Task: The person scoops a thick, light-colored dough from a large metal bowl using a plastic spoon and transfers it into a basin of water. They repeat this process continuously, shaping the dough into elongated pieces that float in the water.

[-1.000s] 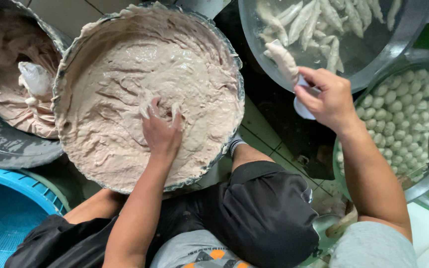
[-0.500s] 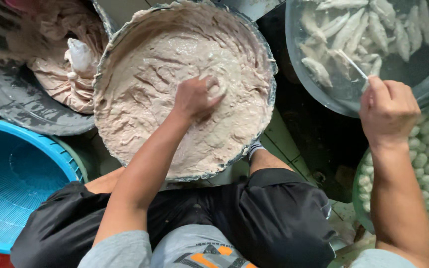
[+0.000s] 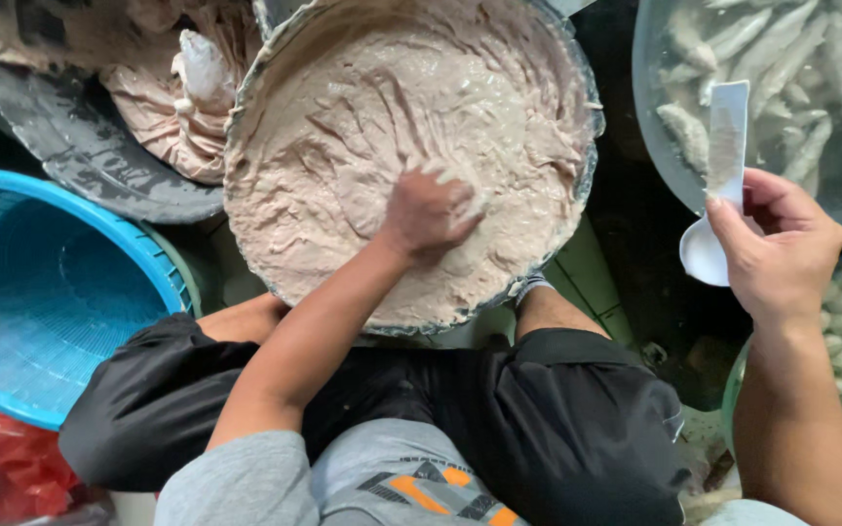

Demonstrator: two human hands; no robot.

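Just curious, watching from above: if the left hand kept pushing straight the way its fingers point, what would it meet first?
More paste: the left hand is already sunk in it, pointing toward the basin's far rim. Depth is unclear.

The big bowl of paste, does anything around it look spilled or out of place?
Nothing stands out. The paste stays inside the big bowl, the left hand is in it, and the right hand holds a white spoon.
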